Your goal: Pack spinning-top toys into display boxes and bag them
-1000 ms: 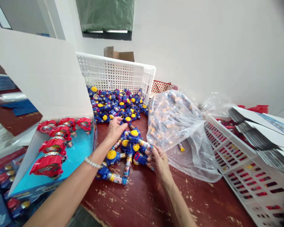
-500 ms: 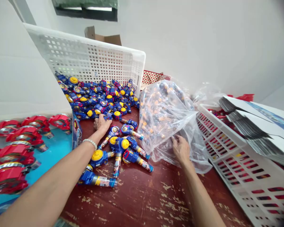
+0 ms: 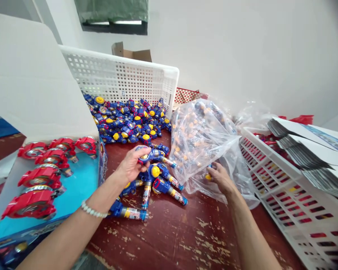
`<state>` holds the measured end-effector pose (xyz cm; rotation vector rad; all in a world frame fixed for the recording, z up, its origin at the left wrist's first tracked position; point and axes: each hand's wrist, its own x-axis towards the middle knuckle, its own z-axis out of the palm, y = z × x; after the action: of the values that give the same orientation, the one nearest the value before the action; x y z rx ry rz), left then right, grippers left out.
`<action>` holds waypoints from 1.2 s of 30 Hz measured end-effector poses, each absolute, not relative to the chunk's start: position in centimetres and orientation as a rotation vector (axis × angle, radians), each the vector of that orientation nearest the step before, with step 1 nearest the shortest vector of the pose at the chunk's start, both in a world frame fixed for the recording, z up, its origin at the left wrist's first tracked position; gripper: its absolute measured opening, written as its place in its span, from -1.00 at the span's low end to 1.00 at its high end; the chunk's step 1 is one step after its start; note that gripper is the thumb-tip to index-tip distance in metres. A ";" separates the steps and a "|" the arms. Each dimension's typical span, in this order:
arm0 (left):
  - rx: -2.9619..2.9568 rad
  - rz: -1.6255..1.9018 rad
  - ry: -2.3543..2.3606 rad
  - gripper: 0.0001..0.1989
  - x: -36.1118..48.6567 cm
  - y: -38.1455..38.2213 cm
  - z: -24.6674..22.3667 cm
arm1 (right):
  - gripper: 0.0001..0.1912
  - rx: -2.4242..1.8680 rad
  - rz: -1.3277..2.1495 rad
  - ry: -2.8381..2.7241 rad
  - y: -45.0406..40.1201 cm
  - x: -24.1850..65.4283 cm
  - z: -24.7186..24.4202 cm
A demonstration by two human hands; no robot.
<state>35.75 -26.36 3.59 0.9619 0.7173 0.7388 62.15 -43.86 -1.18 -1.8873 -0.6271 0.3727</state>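
Observation:
My left hand (image 3: 132, 164), with a beaded bracelet on its wrist, is closed around a blue toy (image 3: 143, 159) with a round body, held above a loose group of similar blue-and-yellow toys (image 3: 155, 171) with clear candy-like tubes. My right hand (image 3: 221, 177) pinches a small yellow-and-blue piece (image 3: 208, 176) at the mouth of a clear plastic bag (image 3: 195, 144). Many yellow-orange and blue pieces show through the bag. Behind my left hand lies a heap of blue toys (image 3: 126, 122).
A white basket (image 3: 146, 75) stands tipped behind the heap. On the left, an open box (image 3: 81, 176) with a blue tray holds several red toys (image 3: 39, 176). At the right, a white crate (image 3: 281, 195) carries stacked printed cards (image 3: 307, 150). The worn red table (image 3: 180, 232) runs in front.
My left hand has drawn back from the heap's edge with a blue toy in it. My right hand now shows a yellow-and-blue piece at the bag. The view has shifted left.

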 end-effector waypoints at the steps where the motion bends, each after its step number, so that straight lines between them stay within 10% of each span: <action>1: 0.952 0.703 0.696 -0.71 35.3 -27.7 3.5 | -0.60 -1.806 0.398 -0.620 -44.5 60.8 -0.9; 12: 0.730 0.446 0.552 -0.69 33.0 -35.3 1.8 | -0.49 -0.927 0.790 -0.238 -46.4 45.6 0.0; 36: 1.330 0.439 0.466 -0.71 29.9 -34.8 3.7 | -0.67 -1.486 0.798 -1.006 -50.2 45.0 0.9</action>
<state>29.87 -34.83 3.66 1.3305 0.4656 0.4393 45.03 -50.19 0.86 -1.4859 -1.0057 0.7979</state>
